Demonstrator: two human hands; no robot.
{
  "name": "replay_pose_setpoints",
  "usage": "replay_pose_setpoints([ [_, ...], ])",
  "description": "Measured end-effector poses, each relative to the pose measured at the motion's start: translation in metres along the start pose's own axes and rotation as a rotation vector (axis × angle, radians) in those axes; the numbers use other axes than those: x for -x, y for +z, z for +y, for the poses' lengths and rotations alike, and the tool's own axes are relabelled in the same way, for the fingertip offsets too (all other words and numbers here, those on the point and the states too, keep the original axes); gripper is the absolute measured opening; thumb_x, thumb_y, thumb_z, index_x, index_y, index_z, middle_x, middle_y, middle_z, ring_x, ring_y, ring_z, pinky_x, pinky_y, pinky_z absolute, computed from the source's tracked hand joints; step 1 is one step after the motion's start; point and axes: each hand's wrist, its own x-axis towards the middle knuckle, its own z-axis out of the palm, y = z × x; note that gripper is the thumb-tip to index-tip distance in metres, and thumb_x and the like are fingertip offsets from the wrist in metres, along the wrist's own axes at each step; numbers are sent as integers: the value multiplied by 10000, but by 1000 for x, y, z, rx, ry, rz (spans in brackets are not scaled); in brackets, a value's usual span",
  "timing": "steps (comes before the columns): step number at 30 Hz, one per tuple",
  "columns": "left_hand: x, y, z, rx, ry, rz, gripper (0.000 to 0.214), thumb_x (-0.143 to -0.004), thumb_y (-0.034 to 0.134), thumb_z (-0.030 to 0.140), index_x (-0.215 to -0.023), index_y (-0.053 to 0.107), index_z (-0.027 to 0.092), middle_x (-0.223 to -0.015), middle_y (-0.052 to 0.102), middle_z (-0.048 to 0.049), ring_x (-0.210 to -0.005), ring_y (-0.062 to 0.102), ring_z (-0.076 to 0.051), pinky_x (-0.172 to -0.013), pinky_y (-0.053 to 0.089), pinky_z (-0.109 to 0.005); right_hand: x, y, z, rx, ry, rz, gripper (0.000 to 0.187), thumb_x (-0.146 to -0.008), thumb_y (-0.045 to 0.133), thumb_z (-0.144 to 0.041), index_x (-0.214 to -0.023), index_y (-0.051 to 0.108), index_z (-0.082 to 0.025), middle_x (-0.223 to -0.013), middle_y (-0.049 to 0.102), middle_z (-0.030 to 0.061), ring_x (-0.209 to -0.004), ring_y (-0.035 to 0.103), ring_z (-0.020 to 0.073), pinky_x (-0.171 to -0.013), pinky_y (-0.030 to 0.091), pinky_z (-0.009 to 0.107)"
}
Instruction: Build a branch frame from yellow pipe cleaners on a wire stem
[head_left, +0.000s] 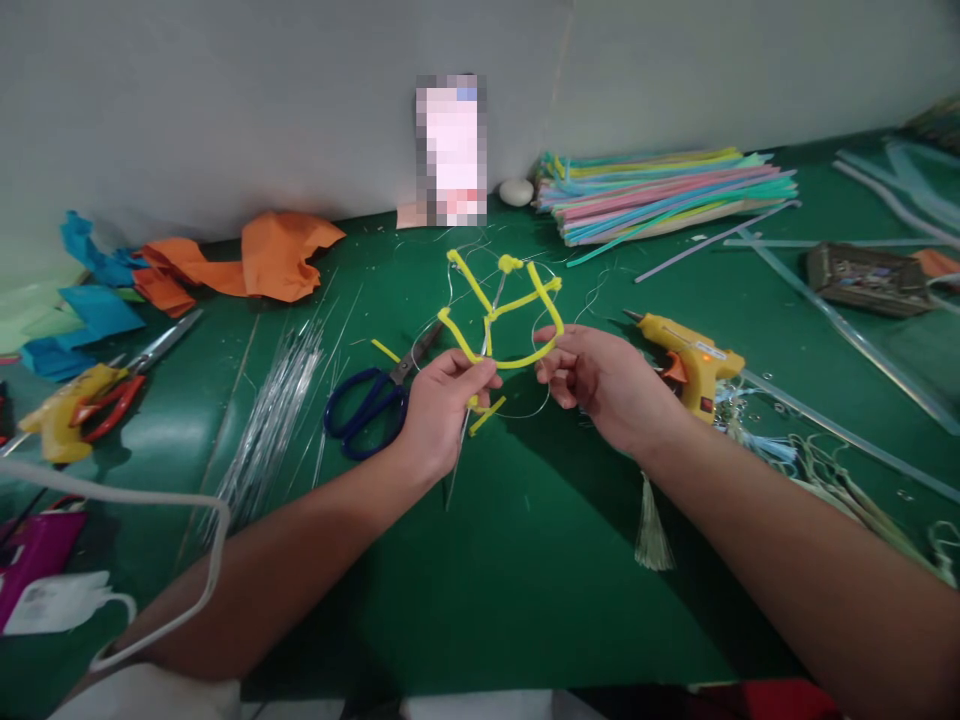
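Note:
A wire frame with bent yellow pipe cleaners (517, 364) is held up between my two hands, above the green table. My left hand (448, 400) pinches its lower stem between thumb and fingers. My right hand (592, 375) has its fingertips closed on the curved yellow piece at the right side. Thin wire loops stick out around the frame. Blue-handled scissors (375, 400) lie beside my left hand, their blades partly behind it. Short yellow offcuts (487, 415) rest just below the frame. A yellow hot glue gun (694, 360) is just beyond my right hand.
Wire pieces (277, 400) lie at left, near orange paper (285, 255) and another yellow glue gun (71, 410). A pipe cleaner bundle (660, 195) lies at the back, beside a blurred phone (451, 150). Glue sticks (847, 330) and a tassel (654, 525) lie right. A white cable (112, 490) crosses my left forearm.

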Motion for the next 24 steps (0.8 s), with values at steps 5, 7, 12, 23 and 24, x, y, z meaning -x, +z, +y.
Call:
replay_pose_setpoints([
  [5,2,0,0,-32,4,-11,177,-725,744,250,-661,599,170,-629,636,21,-514,485,-57,-554,380,-233,-2,1,4,-47,-158,101,115,-701,744,-229,-798,683,-210,-684,594,-25,-498,468,77,-446,331,246],
  [7,2,0,-1,-28,5,-5,183,-725,745,255,-664,593,171,-628,635,22,-511,482,-56,-552,377,-232,0,2,4,-79,-172,107,64,-705,705,-197,-729,646,-207,-716,617,-18,-495,480,75,-459,344,252],
  [12,0,-1,-4,-30,11,11,218,-725,754,268,-657,570,173,-625,637,26,-507,484,-53,-551,375,-227,2,-1,5,-80,-121,5,76,-683,573,-138,-654,562,-207,-759,655,1,-477,516,90,-469,353,269],
  [23,-3,-2,1,39,-30,45,229,-755,741,250,-641,562,165,-627,624,22,-523,487,-48,-547,377,-209,1,0,6,-17,-335,-3,332,-818,697,-402,-575,579,-210,-723,603,11,-584,531,104,-566,455,278],
  [24,-2,-2,0,29,-19,40,222,-754,743,252,-647,568,165,-633,627,21,-528,490,-49,-545,376,-210,0,0,6,-50,-336,21,244,-794,718,-379,-639,617,-219,-736,604,4,-598,537,106,-587,469,280],
])
